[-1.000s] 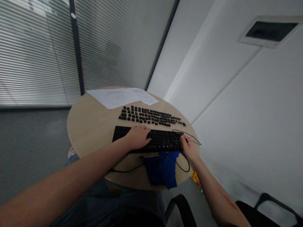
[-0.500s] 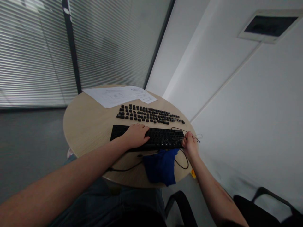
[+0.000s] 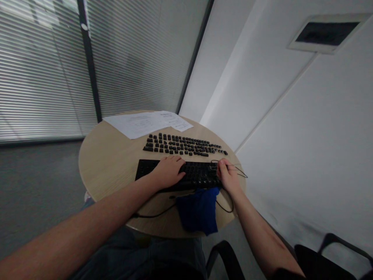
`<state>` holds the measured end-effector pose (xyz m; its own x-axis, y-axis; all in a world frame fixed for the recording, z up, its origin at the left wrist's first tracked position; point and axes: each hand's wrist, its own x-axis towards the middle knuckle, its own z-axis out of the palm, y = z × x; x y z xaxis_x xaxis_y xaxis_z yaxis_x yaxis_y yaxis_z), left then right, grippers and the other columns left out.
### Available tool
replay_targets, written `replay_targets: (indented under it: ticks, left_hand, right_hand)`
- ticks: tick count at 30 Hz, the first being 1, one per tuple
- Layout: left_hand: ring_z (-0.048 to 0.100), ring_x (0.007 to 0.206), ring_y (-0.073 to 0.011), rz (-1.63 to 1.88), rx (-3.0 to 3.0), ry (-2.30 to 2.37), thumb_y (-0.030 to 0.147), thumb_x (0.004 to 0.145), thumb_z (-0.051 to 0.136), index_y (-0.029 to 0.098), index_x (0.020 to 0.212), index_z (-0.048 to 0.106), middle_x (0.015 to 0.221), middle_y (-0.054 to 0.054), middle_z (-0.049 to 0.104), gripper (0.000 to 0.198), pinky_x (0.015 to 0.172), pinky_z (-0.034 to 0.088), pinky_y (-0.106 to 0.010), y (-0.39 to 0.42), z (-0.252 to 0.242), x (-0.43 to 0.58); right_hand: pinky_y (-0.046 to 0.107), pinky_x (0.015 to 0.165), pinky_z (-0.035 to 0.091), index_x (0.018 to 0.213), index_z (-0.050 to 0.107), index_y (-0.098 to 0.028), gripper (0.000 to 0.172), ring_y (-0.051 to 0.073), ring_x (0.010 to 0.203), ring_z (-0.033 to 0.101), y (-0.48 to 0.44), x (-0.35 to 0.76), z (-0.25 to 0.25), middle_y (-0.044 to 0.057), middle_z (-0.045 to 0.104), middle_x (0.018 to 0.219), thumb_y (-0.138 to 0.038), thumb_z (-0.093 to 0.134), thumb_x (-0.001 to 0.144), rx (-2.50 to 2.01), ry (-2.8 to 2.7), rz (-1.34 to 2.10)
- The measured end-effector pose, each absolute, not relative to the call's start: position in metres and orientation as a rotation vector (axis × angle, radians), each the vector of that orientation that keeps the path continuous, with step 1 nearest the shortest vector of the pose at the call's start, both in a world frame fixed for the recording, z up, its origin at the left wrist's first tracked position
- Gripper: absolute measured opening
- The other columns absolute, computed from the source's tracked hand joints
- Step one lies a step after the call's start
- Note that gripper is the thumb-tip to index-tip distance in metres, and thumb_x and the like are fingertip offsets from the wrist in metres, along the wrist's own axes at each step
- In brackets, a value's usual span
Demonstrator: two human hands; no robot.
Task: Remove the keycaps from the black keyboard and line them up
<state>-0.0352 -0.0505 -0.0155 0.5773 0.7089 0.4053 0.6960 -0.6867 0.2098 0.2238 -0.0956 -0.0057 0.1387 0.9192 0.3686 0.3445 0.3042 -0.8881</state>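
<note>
My left hand [image 3: 169, 171] lies flat across the left half of a black keyboard [image 3: 195, 174], its thumb apart from the fingers. At the keyboard's right end, my right hand [image 3: 229, 174] is closed on a thin wire keycap puller [image 3: 213, 168]. Its wire ends reach down to the keys on one side and stick out past the fist on the other. Many removed keycaps [image 3: 182, 144] stand in rows on the table behind the keyboard. Which key the wire touches is too small to tell.
A blue cloth [image 3: 198, 212] hangs over the near edge of the round wooden table [image 3: 107, 155]. A black cable [image 3: 157, 214] runs beside it. Printed papers [image 3: 145, 121] lie at the back. A wall stands close on the right; a black chair [image 3: 317, 260] is below it.
My right hand has moved slightly left along the keyboard, with the keycap puller still in it. My left hand stays on the keyboard. The whole view has shifted a little.
</note>
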Motion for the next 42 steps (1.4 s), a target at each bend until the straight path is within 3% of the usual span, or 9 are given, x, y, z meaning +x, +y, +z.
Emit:
replay_targets:
  ticks: [8,21,42]
  left_hand:
    - [0.061,0.108,-0.0266,1.02,2.706,0.975,0.028,0.092,0.06,0.017,0.11,0.064,0.113,-0.01,0.069,0.021,0.097,0.049,-0.042,-0.054,0.004,-0.038]
    - [0.064,0.095,-0.0235,0.891,2.755,0.947,0.023,0.091,0.06,0.021,0.093,0.069,0.095,-0.005,0.071,0.01,0.088,0.051,-0.039,-0.051,0.004,-0.042]
    - [0.066,0.093,-0.0243,0.98,2.753,1.035,0.017,0.086,0.059,0.021,0.102,0.064,0.097,-0.007,0.071,0.017,0.085,0.054,-0.038,-0.054,0.003,-0.041]
  right_hand:
    - [0.021,0.047,0.033,0.079,0.054,-0.021,0.046,0.009,0.048,0.041,-0.086,0.158,-0.019,-0.006,0.046,0.056,-0.06,0.041,0.098,-1.07,-1.609,0.778]
    - [0.021,0.049,0.036,0.079,0.056,-0.02,0.043,0.01,0.047,0.044,-0.089,0.151,-0.034,-0.005,0.049,0.055,-0.053,0.039,0.101,-1.034,-1.605,0.723]
    - [0.024,0.06,0.039,0.076,0.058,-0.021,0.035,0.012,0.057,0.05,-0.093,0.15,-0.02,-0.003,0.051,0.061,-0.037,0.04,0.101,-1.073,-1.684,0.395]
